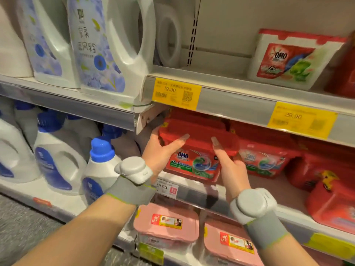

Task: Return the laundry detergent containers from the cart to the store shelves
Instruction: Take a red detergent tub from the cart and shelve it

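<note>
store shelving (238,101) behind; red rigid plastic detergent tub (194,150), probably light, gripped at both ends by left hand (161,150) and right hand (228,160).

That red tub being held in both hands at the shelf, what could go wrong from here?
The red OMO tub sits at the shelf's front edge, gripped by the left hand and right hand. If released before it is pushed further in, it might tip off the edge. Pushed in carelessly, it could knock the neighbouring red tub or catch the loose price rail end just above.
</note>
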`<state>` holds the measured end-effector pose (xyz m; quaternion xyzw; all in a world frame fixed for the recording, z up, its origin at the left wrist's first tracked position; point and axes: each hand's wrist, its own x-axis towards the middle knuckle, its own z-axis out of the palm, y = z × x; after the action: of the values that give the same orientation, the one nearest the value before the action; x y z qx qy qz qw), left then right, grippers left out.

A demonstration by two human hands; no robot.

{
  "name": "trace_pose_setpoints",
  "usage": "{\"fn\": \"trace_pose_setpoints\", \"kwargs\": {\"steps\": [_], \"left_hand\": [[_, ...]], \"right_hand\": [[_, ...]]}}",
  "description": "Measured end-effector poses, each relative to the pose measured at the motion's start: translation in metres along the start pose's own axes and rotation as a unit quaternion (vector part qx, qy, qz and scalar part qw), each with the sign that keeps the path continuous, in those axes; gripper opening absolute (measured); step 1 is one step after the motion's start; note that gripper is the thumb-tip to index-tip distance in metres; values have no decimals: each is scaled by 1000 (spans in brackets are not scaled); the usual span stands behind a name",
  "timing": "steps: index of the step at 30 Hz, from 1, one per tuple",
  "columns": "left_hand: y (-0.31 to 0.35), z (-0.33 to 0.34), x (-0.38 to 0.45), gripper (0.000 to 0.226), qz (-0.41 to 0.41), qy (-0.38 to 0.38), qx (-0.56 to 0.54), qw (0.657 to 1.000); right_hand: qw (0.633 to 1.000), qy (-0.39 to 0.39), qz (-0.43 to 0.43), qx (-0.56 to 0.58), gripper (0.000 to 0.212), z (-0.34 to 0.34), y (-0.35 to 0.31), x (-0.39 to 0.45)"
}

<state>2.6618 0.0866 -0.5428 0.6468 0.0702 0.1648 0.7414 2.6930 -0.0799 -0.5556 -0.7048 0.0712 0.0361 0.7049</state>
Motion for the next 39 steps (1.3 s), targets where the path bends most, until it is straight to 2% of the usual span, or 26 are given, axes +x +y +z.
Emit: {"fn": "trace_pose_setpoints", "kwargs": {"steps": [6, 10, 14, 16, 17, 19, 22, 24, 26, 29, 33, 38, 39], "left_hand": [[-13, -2, 0, 48, -1, 23, 33, 999], [-12, -2, 3, 56, -8, 26, 32, 999], [-8, -3, -7, 67, -26, 41, 71, 996], [0, -5, -20, 78, -45, 60, 118, 990], [5, -5, -28, 73, -47, 70, 140, 987], [19, -7, -46, 51, -50, 105, 185, 976], [50, -6, -69, 19, -35, 99, 256, 961], [78, -6, -82, 10, -29, 72, 293, 953], [117, -4, -96, 10, -13, 45, 334, 942], [222, 0, -125, 13, 5, 49, 339, 939], [350, -2, -156, 5, -2, 81, 371, 925], [463, -24, -210, 3, 30, 149, 388, 909], [482, -33, -221, 10, 39, 155, 404, 901]], "right_hand": [[999, 12, -34, 6, 99, 10, 16, 1], [999, 22, -38, 12, 88, 11, 12, -1], [1000, 5, -19, 16, 97, 7, 5, -15], [1000, 28, -10, -9, 83, 0, -4, -31], [998, 50, -15, -25, 68, -5, -7, -40], [995, 80, -35, -47, 39, -13, -18, -60], [996, 32, -63, -54, 17, -13, -42, -89], [995, -10, -73, -67, 9, -8, -68, -109], [990, -45, -98, -88, 5, -7, -104, -130], [981, -98, -125, -110, 1, -1, -198, -175], [974, -153, -131, -100, 5, 16, -311, -234], [956, -243, -148, -72, 8, 44, -401, -310], [950, -262, -157, -68, 10, 53, -415, -326]]}}
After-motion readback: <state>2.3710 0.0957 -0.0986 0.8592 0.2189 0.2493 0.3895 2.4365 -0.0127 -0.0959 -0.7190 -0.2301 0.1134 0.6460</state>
